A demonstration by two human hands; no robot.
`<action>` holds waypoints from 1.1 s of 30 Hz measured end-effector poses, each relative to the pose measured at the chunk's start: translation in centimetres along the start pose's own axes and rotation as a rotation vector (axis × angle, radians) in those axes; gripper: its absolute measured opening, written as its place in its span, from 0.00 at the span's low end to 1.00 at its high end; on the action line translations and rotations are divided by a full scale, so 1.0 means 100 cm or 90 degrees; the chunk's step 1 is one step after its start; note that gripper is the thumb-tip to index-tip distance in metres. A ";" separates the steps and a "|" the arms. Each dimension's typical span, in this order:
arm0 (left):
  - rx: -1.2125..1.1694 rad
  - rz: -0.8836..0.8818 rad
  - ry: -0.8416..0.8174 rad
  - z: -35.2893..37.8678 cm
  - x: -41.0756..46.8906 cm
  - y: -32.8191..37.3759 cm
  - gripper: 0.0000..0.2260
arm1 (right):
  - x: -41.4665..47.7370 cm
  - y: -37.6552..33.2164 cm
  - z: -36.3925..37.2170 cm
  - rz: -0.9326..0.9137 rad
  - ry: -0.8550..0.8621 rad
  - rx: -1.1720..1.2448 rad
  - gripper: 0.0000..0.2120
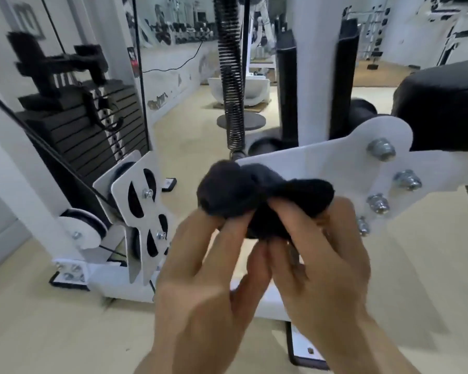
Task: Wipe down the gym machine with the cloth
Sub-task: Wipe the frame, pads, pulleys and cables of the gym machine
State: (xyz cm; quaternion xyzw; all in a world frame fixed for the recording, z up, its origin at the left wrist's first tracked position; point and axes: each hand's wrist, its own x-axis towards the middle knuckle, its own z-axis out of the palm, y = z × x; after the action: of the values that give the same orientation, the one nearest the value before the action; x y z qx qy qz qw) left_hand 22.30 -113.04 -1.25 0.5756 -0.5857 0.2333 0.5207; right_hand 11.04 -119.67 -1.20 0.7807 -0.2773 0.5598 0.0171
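Observation:
A bunched black cloth (262,195) is held up in the middle of the view, just in front of the white bolted bracket plate (330,168) of the gym machine. My left hand (208,271) pinches the cloth's lower left fold with its fingertips. My right hand (322,255) pinches the lower right fold the same way. Both hands are close together, thumbs nearly touching. The cloth overlaps the plate's left edge; whether it touches the plate I cannot tell.
A black weight stack (87,136) with cable and white pulley plates (143,211) stands at the left. A coil spring (231,85) hangs behind the cloth. A black padded seat (443,103) juts in at the right. Beige floor (38,333) lies below.

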 end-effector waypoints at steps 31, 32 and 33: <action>-0.224 -0.443 -0.064 -0.058 0.034 -0.144 0.04 | 0.025 -0.098 0.192 0.468 -0.215 0.517 0.11; -0.168 -0.432 -0.046 -0.057 0.033 -0.148 0.04 | 0.022 -0.098 0.198 0.465 -0.195 0.467 0.10; -0.117 -0.416 -0.033 -0.057 0.030 -0.150 0.06 | 0.021 -0.096 0.203 0.453 -0.182 0.401 0.09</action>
State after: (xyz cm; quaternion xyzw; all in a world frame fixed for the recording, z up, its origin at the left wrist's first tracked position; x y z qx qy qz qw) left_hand 38.60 -112.82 -1.53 0.6892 -0.4021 -0.0139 0.6026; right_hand 33.37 -119.22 -4.21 0.6740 -0.3434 0.4750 -0.4497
